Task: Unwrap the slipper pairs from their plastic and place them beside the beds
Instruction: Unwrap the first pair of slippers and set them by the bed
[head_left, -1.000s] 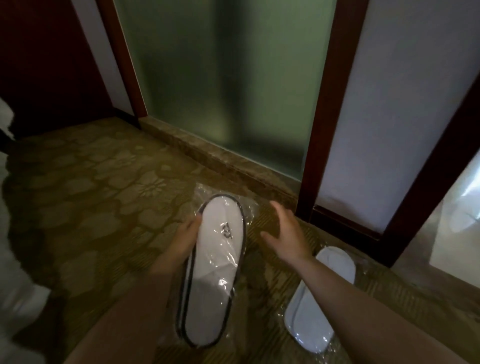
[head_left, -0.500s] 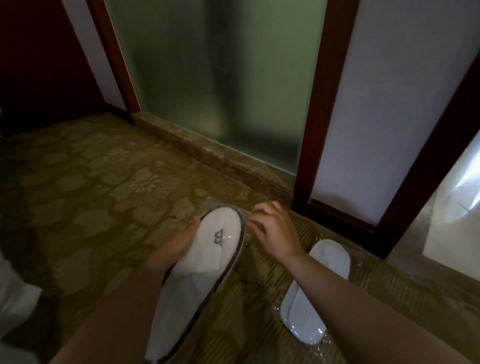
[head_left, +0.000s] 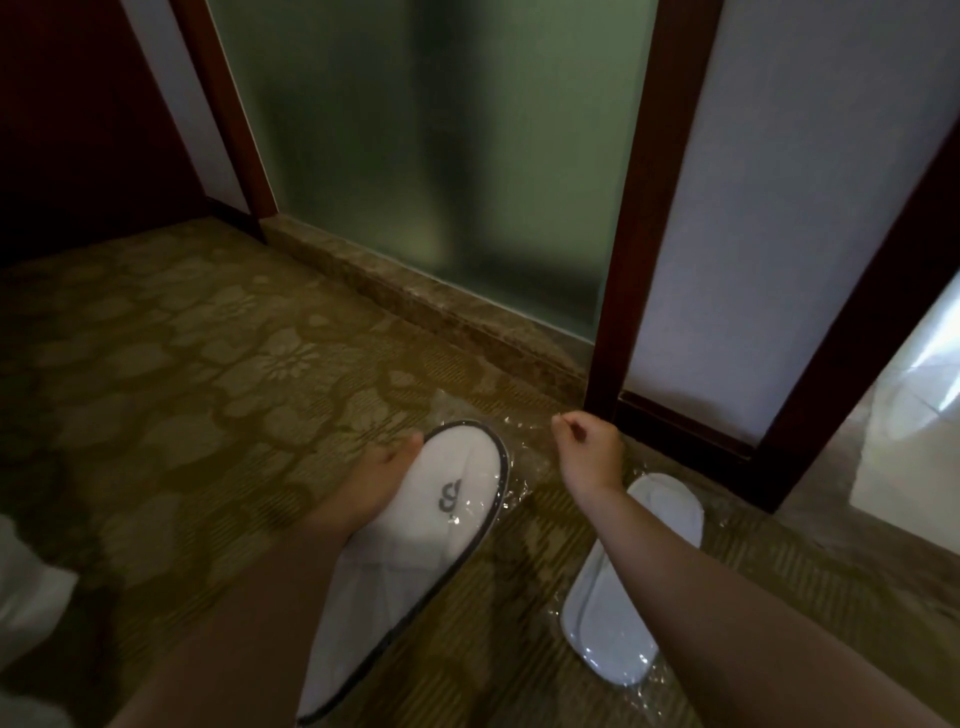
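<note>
At lower centre of the frame my left hand (head_left: 375, 486) gripped the white slipper pair (head_left: 415, 540) by its edge. My right hand (head_left: 589, 452), just right of it, pinched the clear plastic wrap (head_left: 524, 447). A second wrapped pair (head_left: 631, 587) lay on the carpet (head_left: 182, 389) at lower right.

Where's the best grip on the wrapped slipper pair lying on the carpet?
Probably the near, heel end of the second slipper pair, from above with the right hand. It lies flat on the carpet, heel end toward the person, and loose plastic juts past that end to pinch; the right forearm crosses its middle.
</note>
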